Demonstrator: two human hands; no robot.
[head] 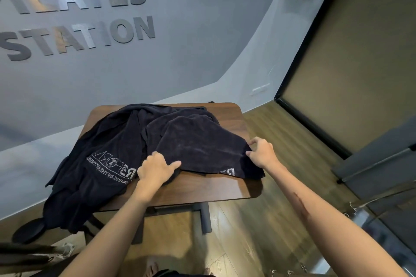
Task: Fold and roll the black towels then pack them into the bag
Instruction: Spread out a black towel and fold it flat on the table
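The left hand grips the near edge and the right hand pinches the right corner of the top black terry towel, apparently to spread it for folding on the small dark wooden table

A small brown wooden table is carrying a heap of black towels. One towel with white lettering is hanging over the table's left edge. The left hand is gripping the near edge of the top towel, fingers curled into the cloth, while the right hand is pinching its corner at the table's right edge. Grey raised letters are showing on the wall behind.
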